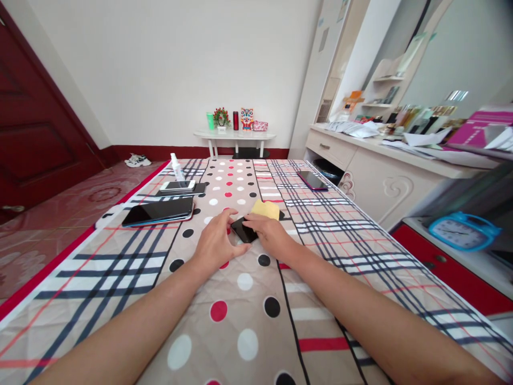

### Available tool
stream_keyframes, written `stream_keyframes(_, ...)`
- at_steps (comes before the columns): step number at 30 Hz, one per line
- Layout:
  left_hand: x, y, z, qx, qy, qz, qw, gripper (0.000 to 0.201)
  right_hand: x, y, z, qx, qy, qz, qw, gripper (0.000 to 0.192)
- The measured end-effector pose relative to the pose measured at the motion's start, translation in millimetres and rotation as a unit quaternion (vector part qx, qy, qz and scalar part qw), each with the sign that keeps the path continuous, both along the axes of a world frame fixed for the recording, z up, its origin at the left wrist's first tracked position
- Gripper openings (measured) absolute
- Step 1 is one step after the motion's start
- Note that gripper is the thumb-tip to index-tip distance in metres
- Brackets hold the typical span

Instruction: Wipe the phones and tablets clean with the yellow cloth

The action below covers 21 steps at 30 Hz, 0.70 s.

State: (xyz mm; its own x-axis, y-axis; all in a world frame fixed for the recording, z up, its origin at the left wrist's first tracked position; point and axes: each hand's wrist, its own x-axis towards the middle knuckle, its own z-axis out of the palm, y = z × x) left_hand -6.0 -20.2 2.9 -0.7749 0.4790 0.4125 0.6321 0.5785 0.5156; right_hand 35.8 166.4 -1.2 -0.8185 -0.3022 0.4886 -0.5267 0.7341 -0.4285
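Note:
A small black smartphone (242,230) lies on the spotted middle strip of the bed cover, between my two hands. My left hand (216,240) curves around its left end, thumb near the close edge and fingers near the far edge. From the other side, my right hand (269,231) has its fingers together over the phone's right part; its thumb is hidden. Just beyond my right hand lies a yellow cloth (266,209), with a dark piece showing at its right edge.
Left on the bed are a large dark tablet-like device (159,210), a white phone (178,185) on a dark flat item (199,189), and a spray bottle (177,168). Another phone (312,181) lies far right. A dresser (385,182) and blue clock (460,231) stand right.

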Motion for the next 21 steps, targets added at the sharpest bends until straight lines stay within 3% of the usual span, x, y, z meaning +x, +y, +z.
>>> stream_keyframes(3, 0, 0, 0.1, 0.002, -0.005, 0.003, 1.0, 0.081, 2, 2, 2.7, 0.012, 0.008, -0.029, 0.999, 0.044)
stream_keyframes(8, 2, 1, 1.9, 0.003, -0.005, 0.006, 1.0, 0.078, -4, 22, 5.3, 0.073, 0.025, -0.2, 0.977, 0.035)
stream_keyframes(10, 3, 1, 2.6, 0.009, 0.002, 0.003, 1.0, 0.077, -7, 27, 4.6, 0.086, 0.012, -0.23, 0.969, 0.032)
stream_keyframes(16, 3, 2, -0.2, 0.022, 0.035, -0.013, 0.999, 0.073, -4, 15, 10.5, 0.127, 0.005, -0.2, 0.972, 0.031)
stream_keyframes(21, 1, 2, -4.2, 0.016, 0.083, -0.037, 0.996, 0.073, 8, -5, 19.3, 0.137, 0.038, -0.11, 0.984, 0.032)
